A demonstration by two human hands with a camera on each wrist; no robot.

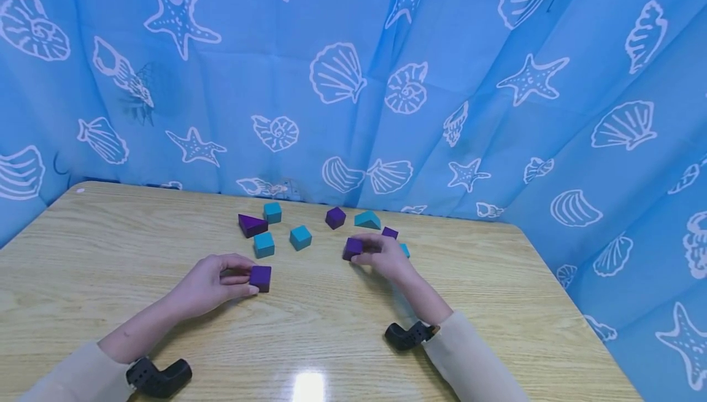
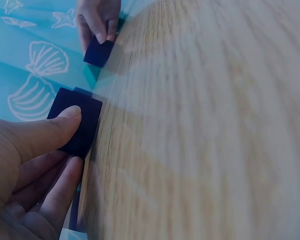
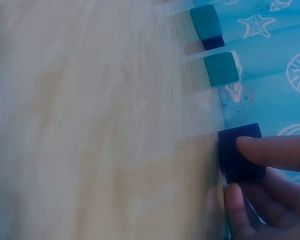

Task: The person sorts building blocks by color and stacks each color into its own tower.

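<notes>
In the head view my left hand [image 1: 212, 285] pinches a purple cube [image 1: 261, 278] between thumb and fingers, low over the wooden table [image 1: 309, 334]. Farther right, my right hand [image 1: 386, 259] grips another purple cube [image 1: 353, 248] by its side. The left wrist view shows the left thumb flat against its dark cube [image 2: 77, 120]. In the right wrist view, thumb and fingers hold the other dark cube [image 3: 241, 152]. Whether either cube touches the table is hard to tell. Behind the right hand, a purple block [image 1: 390, 232] and a teal block [image 1: 405, 250] are partly hidden.
Teal cubes [image 1: 301, 237] and a purple triangular block [image 1: 252, 225] lie between the hands toward the back. A third purple cube [image 1: 335, 218] and a teal wedge-like block [image 1: 367, 220] stand near the far edge. A blue shell-patterned curtain [image 1: 287, 83] hangs behind the table.
</notes>
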